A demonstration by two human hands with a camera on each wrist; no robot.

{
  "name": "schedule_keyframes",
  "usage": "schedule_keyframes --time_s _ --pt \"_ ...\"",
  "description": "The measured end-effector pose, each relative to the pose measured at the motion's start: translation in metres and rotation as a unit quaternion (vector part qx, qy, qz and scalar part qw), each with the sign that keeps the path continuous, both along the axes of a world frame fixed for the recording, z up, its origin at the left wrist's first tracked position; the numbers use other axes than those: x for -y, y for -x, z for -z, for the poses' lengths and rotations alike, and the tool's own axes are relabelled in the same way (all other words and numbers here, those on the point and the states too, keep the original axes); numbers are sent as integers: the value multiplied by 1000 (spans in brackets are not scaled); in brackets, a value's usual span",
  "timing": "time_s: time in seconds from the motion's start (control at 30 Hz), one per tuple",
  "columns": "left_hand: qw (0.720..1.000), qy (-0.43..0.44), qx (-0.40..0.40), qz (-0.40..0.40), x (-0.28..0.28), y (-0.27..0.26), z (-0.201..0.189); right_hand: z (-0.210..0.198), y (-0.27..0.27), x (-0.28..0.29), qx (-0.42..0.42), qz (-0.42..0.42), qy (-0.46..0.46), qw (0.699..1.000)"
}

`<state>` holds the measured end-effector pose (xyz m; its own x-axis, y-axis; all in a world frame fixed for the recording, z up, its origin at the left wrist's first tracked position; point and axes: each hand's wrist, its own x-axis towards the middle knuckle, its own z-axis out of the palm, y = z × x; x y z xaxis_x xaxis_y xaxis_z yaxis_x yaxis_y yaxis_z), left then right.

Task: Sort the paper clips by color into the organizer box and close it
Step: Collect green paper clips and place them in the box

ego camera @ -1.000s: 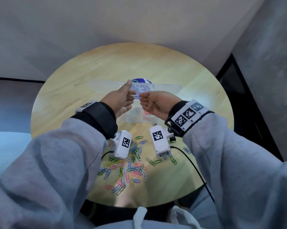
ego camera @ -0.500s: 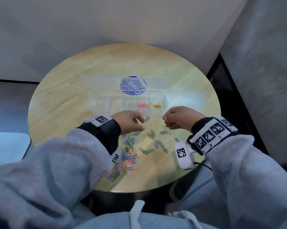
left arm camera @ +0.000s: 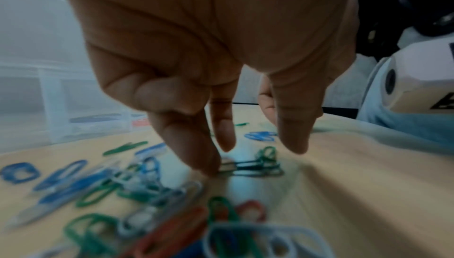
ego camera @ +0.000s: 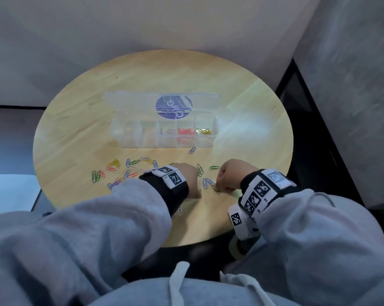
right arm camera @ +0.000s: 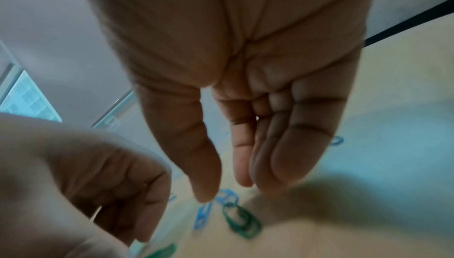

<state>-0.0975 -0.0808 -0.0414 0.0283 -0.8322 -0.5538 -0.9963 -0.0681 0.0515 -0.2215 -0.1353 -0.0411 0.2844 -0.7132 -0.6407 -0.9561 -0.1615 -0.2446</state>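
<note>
Green clip cluster lies flat between your hands; left hand, fingers loosely spread, touches it; right hand hovers relaxed, holding nothing; organizer box beyond

Organizer box behind loose clips

Open organizer box, scattered paper clips

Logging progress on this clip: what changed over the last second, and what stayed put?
Both hands left the clear plastic organizer box and came down toward the near table edge. The left hand and right hand now reach, fingers down, over loose green paper clips; neither grips one yet. The box stays open, with red and yellow clips inside.
</note>
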Motion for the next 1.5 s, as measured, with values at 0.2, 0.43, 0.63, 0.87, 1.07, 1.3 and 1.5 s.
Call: schedule_keyframes --time_s 0.2,0.43,0.63,0.87,1.07,1.3,1.5 --pt "1000 -15 17 -18 7 12 1 15 -3 -2 -4 -13 23 1000" --pt "999 -17 -6 -40 12 14 2 18 -4 0 1 -33 15 999" --pt "995 -11 -63 -81 6 2 0 6 13 11 129 64 -89 986" --pt "995 -9 -61 -76 0 4 -1 8 22 27 243 147 -86 955" --pt "999 2 -44 -23 -2 -1 -2 10 17 32 344 214 -118 907" --pt "919 57 -306 -241 7 -34 -6 4 -3 32 278 142 -82 947" --pt "733 0 -514 -445 10 -66 -28 2 -20 21 139 14 23 990"
